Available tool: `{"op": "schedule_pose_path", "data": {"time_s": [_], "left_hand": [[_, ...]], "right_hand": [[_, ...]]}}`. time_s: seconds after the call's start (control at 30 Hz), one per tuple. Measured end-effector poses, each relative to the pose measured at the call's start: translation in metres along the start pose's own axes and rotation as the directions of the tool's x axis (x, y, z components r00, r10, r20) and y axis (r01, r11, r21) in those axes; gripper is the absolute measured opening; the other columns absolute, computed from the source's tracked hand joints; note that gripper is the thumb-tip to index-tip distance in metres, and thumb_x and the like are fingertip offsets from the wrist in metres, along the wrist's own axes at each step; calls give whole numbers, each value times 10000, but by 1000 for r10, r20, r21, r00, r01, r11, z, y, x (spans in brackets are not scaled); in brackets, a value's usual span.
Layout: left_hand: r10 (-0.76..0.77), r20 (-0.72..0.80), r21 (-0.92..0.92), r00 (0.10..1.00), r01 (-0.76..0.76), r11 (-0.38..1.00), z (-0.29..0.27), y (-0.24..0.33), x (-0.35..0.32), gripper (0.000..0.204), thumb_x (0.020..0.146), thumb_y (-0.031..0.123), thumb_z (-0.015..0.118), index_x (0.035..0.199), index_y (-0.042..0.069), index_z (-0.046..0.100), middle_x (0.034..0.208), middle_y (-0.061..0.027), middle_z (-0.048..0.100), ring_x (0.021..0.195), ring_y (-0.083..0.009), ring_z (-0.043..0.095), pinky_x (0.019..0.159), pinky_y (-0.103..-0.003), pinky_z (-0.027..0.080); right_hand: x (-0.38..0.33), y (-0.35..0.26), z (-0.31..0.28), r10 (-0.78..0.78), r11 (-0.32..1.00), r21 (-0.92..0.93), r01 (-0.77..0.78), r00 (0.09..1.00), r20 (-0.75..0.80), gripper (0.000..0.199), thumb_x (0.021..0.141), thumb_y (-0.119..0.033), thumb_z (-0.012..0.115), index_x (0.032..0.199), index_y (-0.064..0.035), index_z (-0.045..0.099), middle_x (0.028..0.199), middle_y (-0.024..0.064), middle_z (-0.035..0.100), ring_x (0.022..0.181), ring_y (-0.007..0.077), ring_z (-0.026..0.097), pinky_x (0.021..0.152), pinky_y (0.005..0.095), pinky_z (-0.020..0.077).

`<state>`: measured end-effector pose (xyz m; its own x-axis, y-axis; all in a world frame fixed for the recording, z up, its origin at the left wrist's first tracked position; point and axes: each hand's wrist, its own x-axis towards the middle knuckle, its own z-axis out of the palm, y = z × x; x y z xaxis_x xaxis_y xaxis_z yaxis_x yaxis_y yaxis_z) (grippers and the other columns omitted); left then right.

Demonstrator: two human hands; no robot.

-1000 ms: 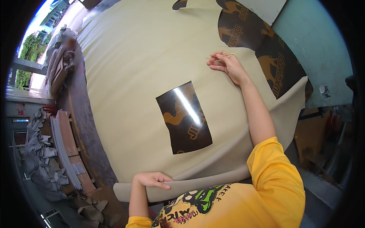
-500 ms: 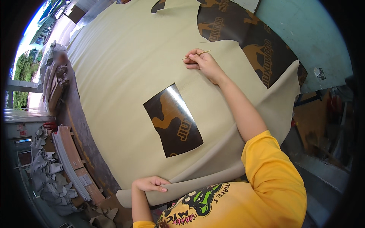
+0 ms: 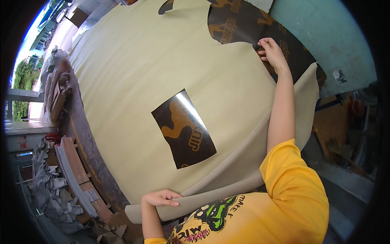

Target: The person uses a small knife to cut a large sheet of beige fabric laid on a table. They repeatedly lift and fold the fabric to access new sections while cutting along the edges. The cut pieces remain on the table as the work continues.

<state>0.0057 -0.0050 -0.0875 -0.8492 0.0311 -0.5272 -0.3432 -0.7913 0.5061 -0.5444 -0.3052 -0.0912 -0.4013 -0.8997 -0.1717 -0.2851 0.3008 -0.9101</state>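
A large pale cream sheet of leather-like material (image 3: 134, 73) is spread over a dark glossy board with brown print (image 3: 231, 22). Near the sheet's far right corner, my right hand (image 3: 273, 53) is over the board, fingertips pinched. The thin brownish stick it held is hardly visible against the dark surface. My left hand (image 3: 161, 198) lies at the near edge, thumb over the grey rolled-back fold (image 3: 219, 199), its other fingers partly hidden behind it. Mid-sheet, a four-sided patch of dark printed surface (image 3: 185, 130) shows; whether it is a cut-out or a piece on top I cannot tell.
A pale green panel (image 3: 325, 40) borders the work at right. On the left, long stacked boards (image 3: 77, 177) stand beside a heap of grey scraps (image 3: 55, 191). Farther back on that side is a plastic-wrapped bundle (image 3: 61, 91). Brown scraps (image 3: 111, 236) lie at lower left.
My right hand has moved right, from above the cream sheet to its corner by the dark board. The stick in it was plain to see before. My left hand stays in place.
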Motion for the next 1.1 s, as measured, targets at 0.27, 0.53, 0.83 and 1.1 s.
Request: {"op": "schedule_pose_path", "data": {"time_s": [0.27, 0.53, 0.83, 1.1], "left_hand": [[8, 5, -32, 1000, -8, 999, 1, 1, 0, 435, 1013, 146, 577, 1350, -119, 506, 1288, -116, 633, 1178, -150, 569, 1031, -300, 434], [-13, 2, -37, 1000, 13, 999, 0, -2, -1, 442, 1009, 139, 582, 1356, -122, 500, 1297, -122, 629, 1182, -157, 569, 1039, -303, 429], [-6, -6, -20, 1000, 6, 1000, 0, -2, -1, 435, 1008, 137, 584, 1351, -118, 508, 1289, -121, 632, 1172, -159, 573, 1032, -307, 434], [3, -8, -18, 1000, -3, 1000, 1, -1, 0, 434, 1007, 140, 585, 1349, -117, 513, 1294, -120, 630, 1173, -158, 570, 1032, -303, 433]], "right_hand": [[-19, -19, 2, -177, 910, 414, 35, 934, 311, 343, 1080, -289, 397, 1234, -68, 610, 1124, 84, 681, 963, 190, 672, 820, 314, 583], [-6, -5, -7, -183, 982, 23, 186, 977, -106, 356, 1082, -323, 396, 1316, -140, 591, 1252, 41, 647, 1237, 177, 544, 992, 361, 481], [-6, 2, -2, 19, 980, 194, -50, 987, 159, 231, 998, -219, 603, 1171, -68, 623, 960, -7, 674, 809, 67, 596, 722, 227, 485], [4, 16, 2, -120, 934, 354, 56, 980, 160, 172, 960, -139, 657, 1097, -37, 664, 932, 7, 688, 814, 63, 624, 724, 218, 504]]}}
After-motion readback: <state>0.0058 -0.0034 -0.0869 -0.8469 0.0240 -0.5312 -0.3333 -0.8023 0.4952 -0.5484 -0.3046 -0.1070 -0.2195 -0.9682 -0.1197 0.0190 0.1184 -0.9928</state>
